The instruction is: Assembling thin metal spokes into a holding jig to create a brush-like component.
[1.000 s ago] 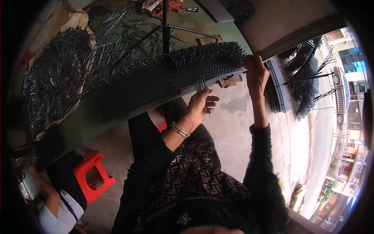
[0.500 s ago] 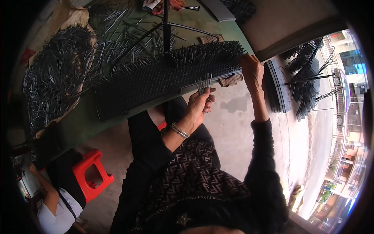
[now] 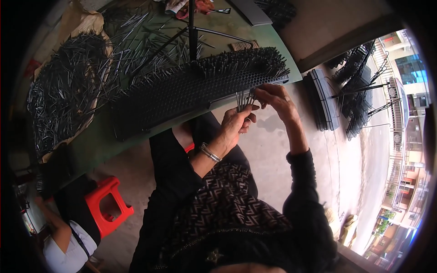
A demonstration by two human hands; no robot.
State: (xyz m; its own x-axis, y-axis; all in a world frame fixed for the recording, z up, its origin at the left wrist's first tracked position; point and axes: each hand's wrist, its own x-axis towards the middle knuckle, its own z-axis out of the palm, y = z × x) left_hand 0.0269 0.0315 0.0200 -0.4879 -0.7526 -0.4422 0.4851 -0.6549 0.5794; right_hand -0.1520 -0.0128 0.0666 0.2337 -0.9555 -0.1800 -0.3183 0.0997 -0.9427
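Observation:
My left hand (image 3: 236, 122), with a metal bracelet at its wrist, is closed around a small bunch of thin metal rods (image 3: 244, 101). Their ends fan out above the thumb and fingers. Beside them, my right hand (image 3: 277, 101) has its fingertips pinched together at the rods' upper ends; what is between them is too small to make out. Both hands are just in front of a long black perforated panel (image 3: 182, 93). Dark pins (image 3: 246, 61) stand densely in its holes along the far side and toward the right end. The nearer holes are bare.
Loose dark rods (image 3: 136, 50) lie scattered over the green table (image 3: 268, 34), beside a paper sack (image 3: 86, 20) heaped with more. A black metal stand (image 3: 193, 41) rises behind the panel. Stacked panels (image 3: 323, 98) are at right. At lower left are a red stool (image 3: 107, 207) and another person (image 3: 68, 245).
My right hand has moved left and toward me, from the panel's right end to the rods in my left hand. My left hand has stayed almost in place.

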